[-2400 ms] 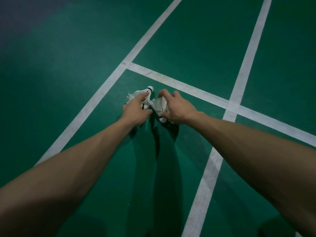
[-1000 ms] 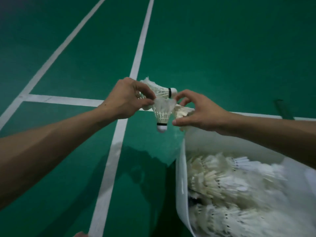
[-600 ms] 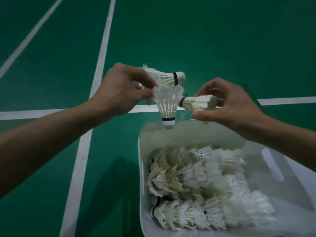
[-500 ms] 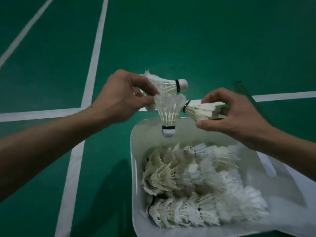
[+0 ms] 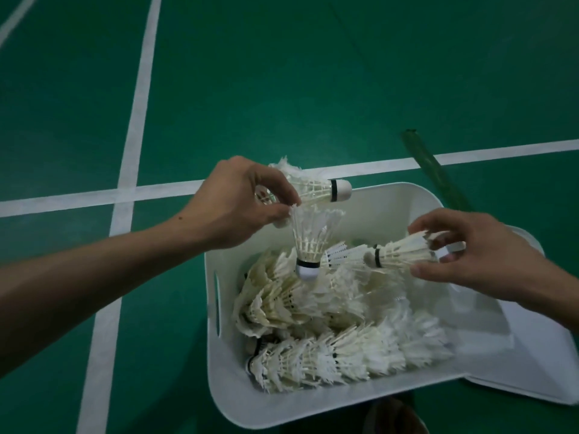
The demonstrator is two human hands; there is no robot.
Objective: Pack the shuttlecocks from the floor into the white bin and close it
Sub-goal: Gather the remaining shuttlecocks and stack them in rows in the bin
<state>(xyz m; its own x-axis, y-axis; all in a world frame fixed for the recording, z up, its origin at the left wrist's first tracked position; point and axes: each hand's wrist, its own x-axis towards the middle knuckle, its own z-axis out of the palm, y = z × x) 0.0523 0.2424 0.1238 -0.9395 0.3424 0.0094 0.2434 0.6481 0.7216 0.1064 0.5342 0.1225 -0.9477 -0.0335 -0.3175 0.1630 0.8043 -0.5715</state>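
White feather shuttlecocks (image 5: 313,364) fill much of the white plastic bin (image 5: 282,411), which sits open on the green floor (image 5: 282,73). The left hand (image 5: 235,205) pinches two more over the bin's far side: a sideways shuttlecock (image 5: 316,189) and a hanging shuttlecock (image 5: 310,239) with its round tip down. The right hand (image 5: 479,255) grips a third shuttlecock (image 5: 401,253) by its feathers over the bin's right side. A flat white lid (image 5: 532,371) lies just right of the bin.

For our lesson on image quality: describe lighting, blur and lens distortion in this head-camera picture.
Head view: dim light overall; left hand, right hand and their held shuttlecocks fairly sharp; stacked shuttlecocks in the white bin smear softly at right; court lines bow slightly, wide-angle.
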